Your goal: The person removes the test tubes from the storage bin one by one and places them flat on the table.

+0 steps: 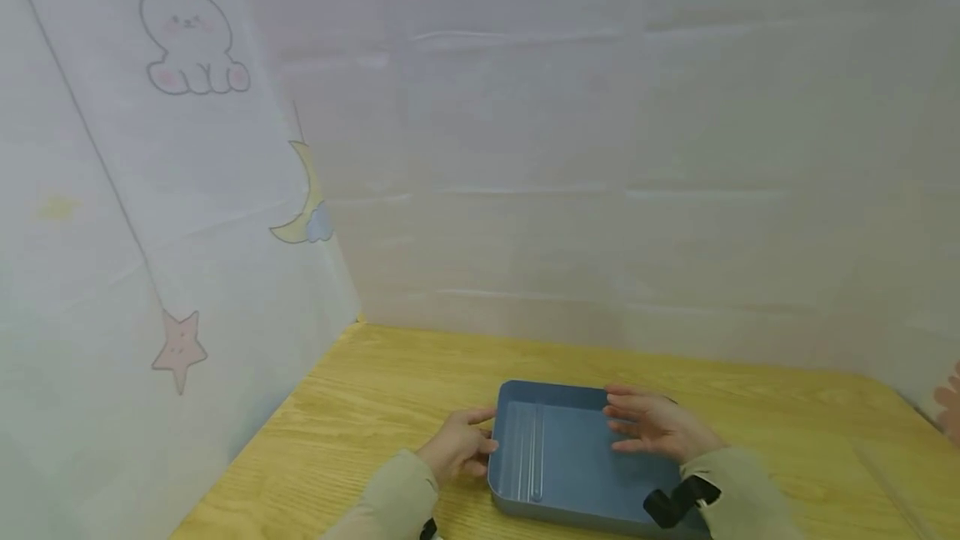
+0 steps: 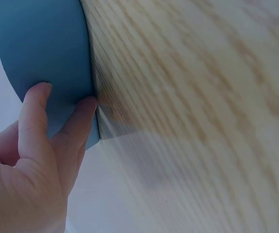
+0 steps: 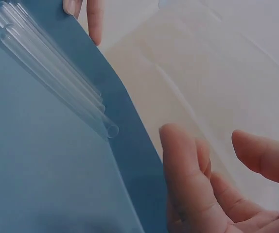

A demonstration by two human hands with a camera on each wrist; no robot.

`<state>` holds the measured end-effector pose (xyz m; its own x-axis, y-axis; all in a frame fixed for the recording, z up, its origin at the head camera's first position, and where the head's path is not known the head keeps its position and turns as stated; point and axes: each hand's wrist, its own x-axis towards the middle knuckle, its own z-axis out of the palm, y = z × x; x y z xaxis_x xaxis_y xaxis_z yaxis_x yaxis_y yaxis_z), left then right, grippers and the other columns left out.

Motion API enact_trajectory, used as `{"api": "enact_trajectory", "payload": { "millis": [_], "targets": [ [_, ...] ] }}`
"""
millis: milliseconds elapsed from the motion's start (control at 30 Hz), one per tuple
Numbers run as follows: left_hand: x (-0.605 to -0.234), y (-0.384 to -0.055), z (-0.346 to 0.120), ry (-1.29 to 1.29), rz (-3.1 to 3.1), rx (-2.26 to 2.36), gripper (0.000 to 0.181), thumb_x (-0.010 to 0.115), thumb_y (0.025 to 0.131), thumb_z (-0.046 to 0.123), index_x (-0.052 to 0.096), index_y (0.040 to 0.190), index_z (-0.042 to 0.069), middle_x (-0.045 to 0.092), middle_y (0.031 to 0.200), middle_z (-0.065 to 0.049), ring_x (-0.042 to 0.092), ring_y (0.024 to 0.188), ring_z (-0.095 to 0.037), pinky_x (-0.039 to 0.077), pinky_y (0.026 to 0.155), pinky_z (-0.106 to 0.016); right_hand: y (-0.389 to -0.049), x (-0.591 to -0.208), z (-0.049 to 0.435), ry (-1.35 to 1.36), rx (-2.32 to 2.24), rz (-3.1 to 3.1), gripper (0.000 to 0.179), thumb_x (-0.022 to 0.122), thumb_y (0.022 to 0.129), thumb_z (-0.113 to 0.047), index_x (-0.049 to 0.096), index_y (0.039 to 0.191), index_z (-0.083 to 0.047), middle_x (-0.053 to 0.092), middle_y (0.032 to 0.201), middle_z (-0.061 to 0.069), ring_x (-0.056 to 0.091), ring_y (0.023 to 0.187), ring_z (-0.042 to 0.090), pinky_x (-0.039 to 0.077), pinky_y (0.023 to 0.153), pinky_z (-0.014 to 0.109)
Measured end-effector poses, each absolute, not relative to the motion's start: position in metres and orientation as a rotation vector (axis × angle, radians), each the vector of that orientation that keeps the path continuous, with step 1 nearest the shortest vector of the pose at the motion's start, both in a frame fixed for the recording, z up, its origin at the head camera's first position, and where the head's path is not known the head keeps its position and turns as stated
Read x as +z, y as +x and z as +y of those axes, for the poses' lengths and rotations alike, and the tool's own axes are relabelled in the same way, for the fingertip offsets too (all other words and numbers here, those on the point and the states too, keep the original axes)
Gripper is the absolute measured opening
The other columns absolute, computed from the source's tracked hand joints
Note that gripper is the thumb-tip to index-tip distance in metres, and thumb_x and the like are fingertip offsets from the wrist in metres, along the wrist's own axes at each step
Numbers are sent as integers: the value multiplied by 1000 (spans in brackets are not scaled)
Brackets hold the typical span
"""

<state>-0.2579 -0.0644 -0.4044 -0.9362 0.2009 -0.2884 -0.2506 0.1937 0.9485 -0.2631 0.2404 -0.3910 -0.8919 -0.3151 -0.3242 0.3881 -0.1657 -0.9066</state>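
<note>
A shallow blue tray (image 1: 585, 448) rests on the wooden table. Several clear test tubes (image 3: 57, 80) lie side by side along its left end. My left hand (image 1: 459, 444) is at the tray's left side, fingertips touching the wall; in the left wrist view its extended fingers (image 2: 35, 109) rest against the outer wall, one low near the table. Over the tray's right half hovers my right hand (image 1: 660, 427), holding nothing, fingers spread apart. The right wrist view shows its thumb (image 3: 261, 155) well away from the other fingers.
A yellowish wood-grain table (image 1: 360, 407) reaches back to a pale hanging sheet (image 1: 525, 148) with creases. Another sheet on the left carries a printed rabbit (image 1: 187, 32) and star (image 1: 180, 348). A faint clear strip (image 1: 888, 486) lies at the table's right.
</note>
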Motion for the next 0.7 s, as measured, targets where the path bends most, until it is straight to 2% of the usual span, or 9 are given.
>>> {"api": "enact_trajectory", "payload": {
  "millis": [67, 300, 433, 533, 700],
  "targets": [
    [-405, -258, -65, -41, 2129, 1795, 55, 58, 88, -14, 46, 141, -3, 63, 115, -23, 66, 74, -17, 45, 44, -16, -265, -393, 236, 105, -2104, 1662, 65, 56, 100, -14, 20, 151, 2, 55, 110, 8, 58, 90, 21, 56, 78, 38],
    [-406, -258, -65, -16, 2130, 1806, 56, 58, 88, -14, 45, 142, -4, 64, 113, -23, 66, 75, -18, 45, 45, -16, -269, -401, 227, 74, -2048, 1688, 66, 57, 99, -13, 20, 150, 7, 62, 104, 3, 61, 94, 20, 53, 84, 45],
    [-408, -256, -66, 24, 2119, 1820, 56, 57, 88, -15, 44, 142, -6, 63, 115, -26, 66, 75, -18, 44, 44, -15, -271, -405, 220, 86, -2014, 1681, 66, 56, 99, -10, 18, 150, 8, 64, 100, 4, 62, 91, 20, 54, 80, 44],
    [-409, -256, -66, 48, 2119, 1831, 57, 56, 88, -15, 43, 142, -6, 61, 118, -28, 66, 75, -19, 44, 44, -15, -273, -405, 215, 101, -1973, 1727, 67, 55, 100, -10, 15, 150, 8, 63, 107, 7, 62, 92, 20, 55, 79, 43],
    [-412, -258, -67, 35, 2124, 1807, 57, 56, 89, -14, 44, 143, -3, 62, 118, -25, 66, 75, -18, 44, 44, -16, -276, -404, 202, 127, -1908, 1803, 66, 54, 100, -7, 14, 149, 11, 54, 129, 28, 61, 101, 25, 51, 86, 50]
  ]
}}
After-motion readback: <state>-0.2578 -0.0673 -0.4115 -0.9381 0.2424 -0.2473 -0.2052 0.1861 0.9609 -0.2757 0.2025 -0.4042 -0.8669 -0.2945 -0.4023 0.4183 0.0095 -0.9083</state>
